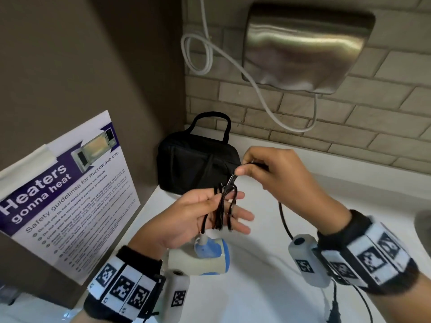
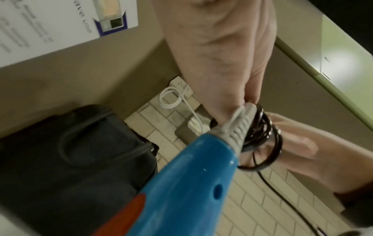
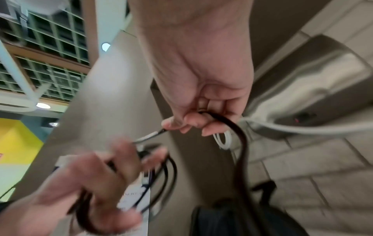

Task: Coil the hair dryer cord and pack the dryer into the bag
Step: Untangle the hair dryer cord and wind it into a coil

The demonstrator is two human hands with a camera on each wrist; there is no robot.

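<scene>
The hair dryer (image 1: 205, 255), cream with a blue handle (image 2: 191, 183), is just below my left hand (image 1: 205, 210), above the white counter. Its black cord (image 1: 224, 206) is wound in several loops round the straight fingers of that hand, and the thumb holds the cord near the grey strain relief (image 2: 240, 124). My right hand (image 1: 245, 170) is up and to the right and pinches the free run of cord (image 3: 238, 135), which drops below the wrist. The black bag (image 1: 193, 164) stands zipped shut in the corner behind both hands.
A steel hand dryer (image 1: 303, 50) hangs on the brick wall with a white cable (image 1: 233, 61) looping under it. A microwave safety poster (image 1: 70, 194) is on the left wall. The white counter (image 1: 256, 287) runs toward me; a grey object (image 1: 423, 224) sits at its right edge.
</scene>
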